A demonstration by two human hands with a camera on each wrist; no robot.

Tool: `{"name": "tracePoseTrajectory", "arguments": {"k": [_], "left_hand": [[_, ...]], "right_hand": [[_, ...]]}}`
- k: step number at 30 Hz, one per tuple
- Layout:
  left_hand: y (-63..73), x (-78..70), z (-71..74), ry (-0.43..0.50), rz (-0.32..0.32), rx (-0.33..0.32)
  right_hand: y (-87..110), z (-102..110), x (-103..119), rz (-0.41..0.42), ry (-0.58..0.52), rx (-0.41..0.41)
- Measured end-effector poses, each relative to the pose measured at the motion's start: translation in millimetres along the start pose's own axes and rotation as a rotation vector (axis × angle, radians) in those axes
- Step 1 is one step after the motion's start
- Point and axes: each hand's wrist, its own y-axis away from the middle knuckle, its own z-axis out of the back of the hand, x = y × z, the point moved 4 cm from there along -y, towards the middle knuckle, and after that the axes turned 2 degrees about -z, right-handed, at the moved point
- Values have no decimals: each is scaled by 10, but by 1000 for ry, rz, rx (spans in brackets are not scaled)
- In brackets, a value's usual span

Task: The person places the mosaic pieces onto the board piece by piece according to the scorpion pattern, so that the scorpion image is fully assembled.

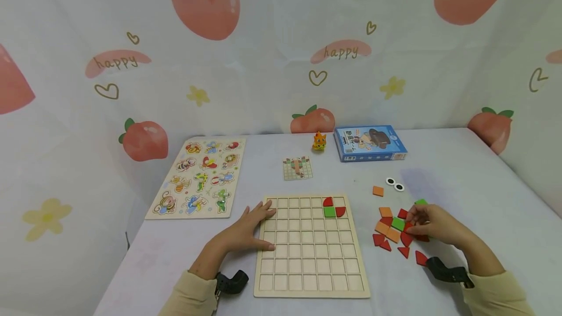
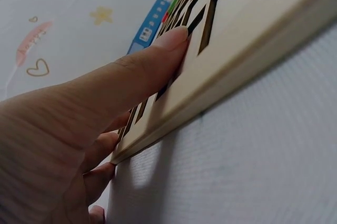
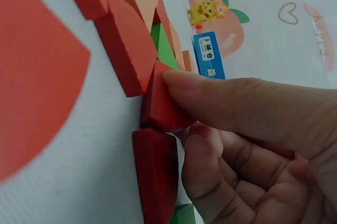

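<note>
A pale wooden grid board (image 1: 309,282) lies flat on the table, with two red quarter-circle pieces (image 1: 340,212) and a green square (image 1: 329,212) set in cells near its far right corner. My left hand (image 1: 246,230) rests on the board's left edge, fingers spread; in the left wrist view the thumb (image 2: 152,58) lies over the rim. To the right of the board, my right hand (image 1: 434,223) pinches a red block (image 3: 166,103) between thumb and forefinger, among the loose pieces. The fingers hide part of the block's outline.
Loose orange squares (image 1: 392,235), red triangles (image 1: 404,252) and other pieces lie around the right hand. Two eye pieces (image 1: 390,181) sit beyond them. Farther back are a pattern card (image 1: 297,168), a small figurine (image 1: 319,141) and a blue box (image 1: 371,143). An insect puzzle board (image 1: 197,179) lies left.
</note>
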Motion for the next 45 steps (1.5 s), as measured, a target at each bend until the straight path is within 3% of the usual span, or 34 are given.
{"name": "tracePoseTrajectory", "arguments": {"k": [16, 26, 40, 45], "left_hand": [[-9, 3, -9, -19, 21, 1], [-9, -4, 6, -13, 9, -2], [-6, -15, -6, -25, 24, -3], [-5, -9, -8, -18, 21, -6]], "right_hand": [[-160, 3, 133, -32, -77, 24], [-474, -101, 480, 100, -76, 52], [-895, -438, 929, 185, -172, 139], [-1001, -554, 1027, 178, -177, 152]]}}
